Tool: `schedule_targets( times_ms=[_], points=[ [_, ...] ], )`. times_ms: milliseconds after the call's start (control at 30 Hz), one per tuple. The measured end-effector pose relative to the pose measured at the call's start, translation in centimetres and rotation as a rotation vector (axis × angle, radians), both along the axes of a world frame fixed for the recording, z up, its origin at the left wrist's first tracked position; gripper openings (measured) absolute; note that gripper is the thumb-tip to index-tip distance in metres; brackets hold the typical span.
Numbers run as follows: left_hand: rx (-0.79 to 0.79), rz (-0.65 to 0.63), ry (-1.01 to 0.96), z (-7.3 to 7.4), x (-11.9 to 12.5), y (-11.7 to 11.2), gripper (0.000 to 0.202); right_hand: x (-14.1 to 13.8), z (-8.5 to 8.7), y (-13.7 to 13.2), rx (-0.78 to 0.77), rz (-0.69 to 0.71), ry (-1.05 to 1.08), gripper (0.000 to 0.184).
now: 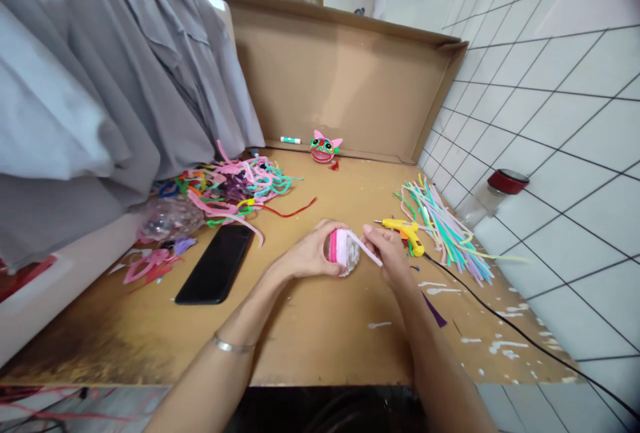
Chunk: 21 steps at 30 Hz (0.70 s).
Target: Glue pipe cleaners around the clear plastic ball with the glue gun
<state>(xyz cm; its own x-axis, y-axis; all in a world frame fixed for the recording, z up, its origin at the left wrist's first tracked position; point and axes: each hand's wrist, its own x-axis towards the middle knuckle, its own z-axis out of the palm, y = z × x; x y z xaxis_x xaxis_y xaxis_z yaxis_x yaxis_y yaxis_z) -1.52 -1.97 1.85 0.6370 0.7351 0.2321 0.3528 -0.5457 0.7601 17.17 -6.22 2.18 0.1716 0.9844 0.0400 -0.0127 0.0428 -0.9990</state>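
Note:
My left hand point(313, 251) is wrapped round the left side of a small rounded piece point(342, 251), partly covered in bands of hot pink and pale pink pipe cleaner. The right part of this piece looks clear or silvery. A pale pink pipe cleaner point(366, 250) runs from its top toward the right. My right hand point(387, 246) pinches that strand, and its loose end sticks out below the fingers. Just beyond the right hand lies a yellow glue gun point(407, 233), its nozzle pointing left.
A tangle of colourful pipe cleaners point(245, 179) and a black phone point(216, 265) lie left. Straight pipe cleaners point(453, 233) and a red-lidded jar point(493, 196) are at right. A finished-looking animal face point(324, 146) and a glue stick point(291, 140) sit by the cardboard wall point(340, 79).

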Motion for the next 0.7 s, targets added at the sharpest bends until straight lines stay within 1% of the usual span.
schedule_targets(
  times_ms=[67,133,400,700],
  points=[
    [0.012,-0.001,0.001,0.07,0.02,-0.06,0.075,-0.08,0.17,-0.28,0.002,0.080,-0.035,0.046],
    [0.012,-0.001,0.003,0.20,0.04,-0.14,0.075,-0.22,0.12,-0.44,-0.010,0.104,-0.043,0.042],
    [0.006,-0.003,-0.008,0.51,0.07,-0.28,0.073,-0.29,-0.42,-0.32,-0.022,0.143,-0.015,0.030],
    [-0.013,-0.022,-0.041,0.53,0.12,-0.36,0.072,-1.02,0.48,-0.50,-0.078,0.126,0.112,0.033]
  ],
)
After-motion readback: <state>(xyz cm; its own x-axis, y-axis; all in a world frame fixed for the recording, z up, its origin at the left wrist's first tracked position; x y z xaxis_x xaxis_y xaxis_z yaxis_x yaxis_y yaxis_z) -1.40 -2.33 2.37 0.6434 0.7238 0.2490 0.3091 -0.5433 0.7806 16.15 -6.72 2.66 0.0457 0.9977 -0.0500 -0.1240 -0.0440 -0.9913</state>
